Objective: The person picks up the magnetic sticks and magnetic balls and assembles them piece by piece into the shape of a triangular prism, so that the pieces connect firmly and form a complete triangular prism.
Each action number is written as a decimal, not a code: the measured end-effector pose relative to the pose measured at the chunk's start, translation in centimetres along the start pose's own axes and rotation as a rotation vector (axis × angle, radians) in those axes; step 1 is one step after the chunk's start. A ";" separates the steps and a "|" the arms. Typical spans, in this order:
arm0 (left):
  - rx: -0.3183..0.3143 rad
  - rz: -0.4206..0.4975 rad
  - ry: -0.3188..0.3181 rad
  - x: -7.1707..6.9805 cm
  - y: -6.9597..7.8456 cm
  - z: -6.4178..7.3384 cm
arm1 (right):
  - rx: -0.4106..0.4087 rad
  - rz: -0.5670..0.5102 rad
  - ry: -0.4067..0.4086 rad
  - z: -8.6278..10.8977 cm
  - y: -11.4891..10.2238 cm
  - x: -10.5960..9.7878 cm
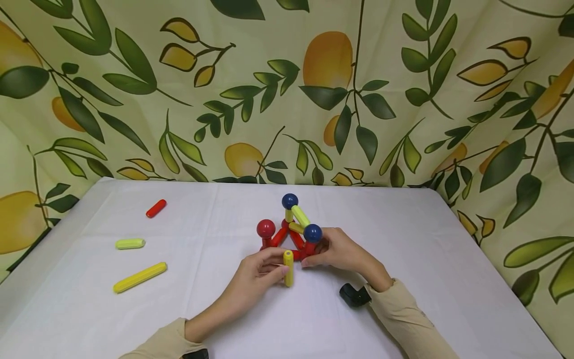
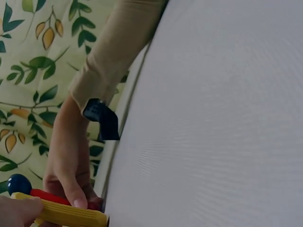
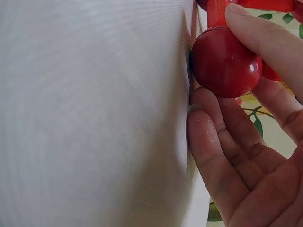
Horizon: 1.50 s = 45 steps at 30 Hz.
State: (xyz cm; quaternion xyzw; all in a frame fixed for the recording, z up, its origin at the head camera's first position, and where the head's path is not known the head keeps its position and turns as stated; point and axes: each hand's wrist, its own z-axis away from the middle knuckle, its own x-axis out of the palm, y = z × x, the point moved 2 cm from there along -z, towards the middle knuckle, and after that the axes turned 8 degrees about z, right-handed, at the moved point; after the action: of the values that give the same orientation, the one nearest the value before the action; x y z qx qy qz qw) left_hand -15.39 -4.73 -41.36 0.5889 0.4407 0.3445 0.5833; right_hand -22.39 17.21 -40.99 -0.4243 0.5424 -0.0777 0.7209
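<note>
On the white table stands a ball-and-rod construction with a triangular base of red rods (image 1: 297, 240). Blue balls (image 1: 312, 233) top its back and right uprights, and a red ball (image 1: 266, 228) tops the left one. A pale yellow-green rod (image 1: 300, 216) runs between the blue balls. My right hand (image 1: 338, 252) holds the construction at its front right corner; in the right wrist view its fingers surround a red base ball (image 3: 225, 61). My left hand (image 1: 257, 271) pinches a yellow rod (image 1: 288, 269) upright between thumb and fingers, just in front of the base.
Toward the left of the table lie a short red rod (image 1: 156, 208), a pale yellow-green rod (image 1: 130, 243) and a longer yellow rod (image 1: 140, 277). A black wrist camera (image 1: 354, 295) sits at the right cuff. A leaf-and-fruit patterned cloth (image 1: 269, 99) hangs behind the table.
</note>
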 end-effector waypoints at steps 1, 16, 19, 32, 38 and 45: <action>0.009 -0.017 0.001 0.1 0.0 0.0 | -0.001 0.001 -0.001 0.0 0.0 0.0; 0.055 -0.088 0.110 0.9 0.1 -0.3 | -0.010 -0.005 0.004 0.0 0.2 0.1; 0.080 -0.006 0.156 1.4 0.1 -0.5 | -0.015 -0.011 0.006 0.1 0.4 0.0; 0.129 0.042 0.291 2.9 -0.5 -1.1 | -0.027 -0.017 0.011 0.0 0.3 0.0; 0.060 0.123 0.290 3.0 -0.6 -1.4 | -0.037 -0.004 0.019 0.0 0.2 0.1; -0.031 0.199 0.256 2.8 -0.5 -1.4 | -0.058 0.005 0.008 0.1 0.1 -0.1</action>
State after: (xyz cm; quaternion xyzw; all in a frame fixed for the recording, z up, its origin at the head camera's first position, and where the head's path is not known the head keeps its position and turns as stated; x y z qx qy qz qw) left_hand -15.64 -1.66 -42.03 0.5718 0.4455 0.4798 0.4944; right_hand -22.39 17.33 -41.00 -0.4436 0.5483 -0.0619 0.7062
